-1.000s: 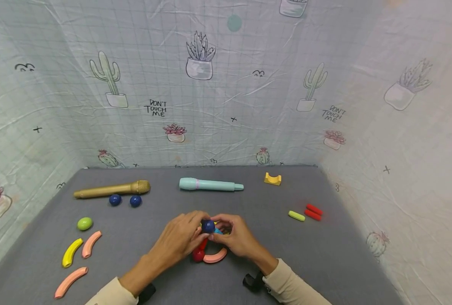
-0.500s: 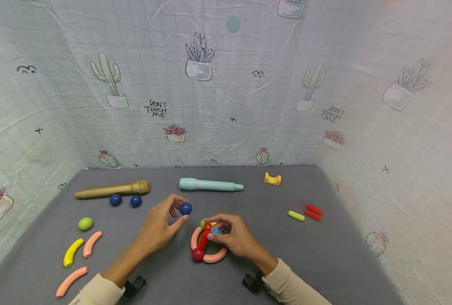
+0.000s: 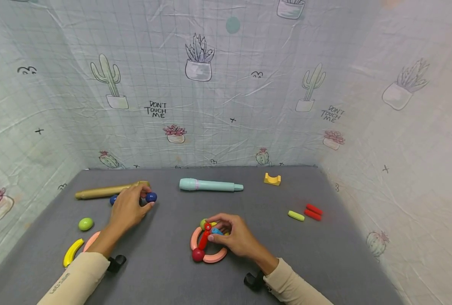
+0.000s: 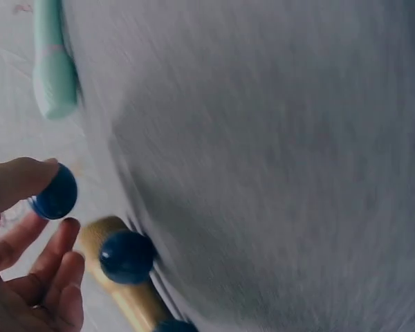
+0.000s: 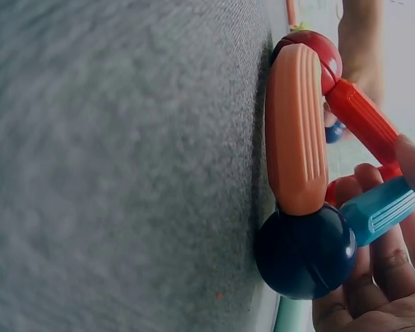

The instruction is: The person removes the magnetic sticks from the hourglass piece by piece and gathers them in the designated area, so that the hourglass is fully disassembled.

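Note:
My left hand point(image 3: 128, 207) pinches a blue ball point(image 3: 151, 197) between thumb and fingertips, just above the table near the gold microphone point(image 3: 104, 191). In the left wrist view, another blue ball point(image 4: 127, 256) lies beside that microphone, apart from the held one. At the middle of the table stands a toy frame of sticks and balls. It has a red ball point(image 3: 198, 254), peach curved sticks point(image 3: 215, 256), a green ball point(image 3: 203, 223) and a dark blue ball point(image 5: 306, 250). My right hand point(image 3: 235, 235) holds the upper ends of its red stick point(image 3: 203, 240) and blue stick point(image 5: 379, 209).
A mint microphone point(image 3: 210, 185) and a yellow cradle-shaped block point(image 3: 272, 179) lie at the back. Short red sticks point(image 3: 312, 212) and a lime stick point(image 3: 296, 215) are at the right. A lime ball point(image 3: 85, 224) and a yellow curved stick point(image 3: 73, 253) lie at the left.
The blue ball has come off the top of the frame and moved left with my left hand toward the gold microphone. My right hand stays at the frame.

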{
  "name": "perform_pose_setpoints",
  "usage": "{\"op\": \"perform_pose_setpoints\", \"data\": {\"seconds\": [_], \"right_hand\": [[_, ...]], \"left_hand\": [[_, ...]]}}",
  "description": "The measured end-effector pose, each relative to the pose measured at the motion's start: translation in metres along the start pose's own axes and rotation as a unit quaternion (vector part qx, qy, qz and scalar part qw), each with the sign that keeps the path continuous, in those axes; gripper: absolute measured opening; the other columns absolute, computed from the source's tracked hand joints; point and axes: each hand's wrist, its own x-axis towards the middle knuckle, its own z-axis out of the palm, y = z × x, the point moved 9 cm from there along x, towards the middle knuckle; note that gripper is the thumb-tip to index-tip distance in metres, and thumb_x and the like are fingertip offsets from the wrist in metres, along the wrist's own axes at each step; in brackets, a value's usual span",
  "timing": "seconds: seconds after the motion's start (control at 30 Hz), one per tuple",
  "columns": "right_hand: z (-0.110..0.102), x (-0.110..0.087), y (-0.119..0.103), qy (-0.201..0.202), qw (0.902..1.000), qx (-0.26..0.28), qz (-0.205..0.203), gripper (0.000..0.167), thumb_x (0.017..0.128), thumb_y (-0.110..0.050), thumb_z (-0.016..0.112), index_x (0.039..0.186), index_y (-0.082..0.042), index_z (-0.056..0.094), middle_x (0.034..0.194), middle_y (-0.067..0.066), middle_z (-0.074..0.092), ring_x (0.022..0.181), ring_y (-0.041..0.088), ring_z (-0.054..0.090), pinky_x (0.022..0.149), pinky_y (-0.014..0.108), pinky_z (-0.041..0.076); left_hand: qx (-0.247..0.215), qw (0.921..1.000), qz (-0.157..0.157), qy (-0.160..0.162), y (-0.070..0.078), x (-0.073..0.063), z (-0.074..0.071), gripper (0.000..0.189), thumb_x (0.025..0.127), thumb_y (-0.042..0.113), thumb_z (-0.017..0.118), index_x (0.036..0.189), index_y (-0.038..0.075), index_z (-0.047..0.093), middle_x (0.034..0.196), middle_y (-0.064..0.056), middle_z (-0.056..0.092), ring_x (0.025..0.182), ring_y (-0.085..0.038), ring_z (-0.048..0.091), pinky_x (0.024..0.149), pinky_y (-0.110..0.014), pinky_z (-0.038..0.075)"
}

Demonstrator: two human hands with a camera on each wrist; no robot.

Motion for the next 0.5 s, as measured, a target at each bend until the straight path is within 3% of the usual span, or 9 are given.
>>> {"op": "perform_pose_setpoints", "data": {"seconds": [0.13, 0.3, 0.5], "right_hand": [[-0.002, -0.002, 0.001, 0.003, 0.9999, -0.010, 0.002, 0.039, 0.092, -0.022, 0.085, 0.129, -0.022, 0.074, 0.110, 0.001, 0.078, 0.092, 0.014, 0.070, 0.082, 0.025, 0.056], [-0.006, -0.004, 0.000, 0.006, 0.9997, -0.025, 0.004, 0.040, 0.091, -0.023, 0.086, 0.129, -0.023, 0.073, 0.112, -0.002, 0.079, 0.096, 0.013, 0.071, 0.084, 0.026, 0.057], [-0.013, -0.009, 0.000, 0.015, 0.9984, -0.054, 0.002, 0.035, 0.089, -0.021, 0.088, 0.122, -0.023, 0.075, 0.112, -0.005, 0.078, 0.102, 0.010, 0.072, 0.093, 0.041, 0.060]], "left_hand": [[0.048, 0.9988, -0.005, -0.008, -0.012, 0.006, 0.004, 0.038, 0.081, 0.019, 0.092, 0.111, 0.006, 0.072, 0.098, -0.015, 0.076, 0.095, -0.039, 0.063, 0.080, -0.053, 0.044], [0.080, 0.9968, 0.005, -0.006, -0.017, 0.010, 0.007, 0.038, 0.079, 0.017, 0.093, 0.110, 0.005, 0.076, 0.098, -0.017, 0.076, 0.091, -0.039, 0.061, 0.074, -0.049, 0.042], [0.103, 0.9946, 0.009, -0.011, -0.014, 0.011, 0.008, 0.039, 0.079, 0.016, 0.093, 0.113, 0.004, 0.077, 0.105, -0.022, 0.074, 0.095, -0.042, 0.059, 0.072, -0.049, 0.042]]}}
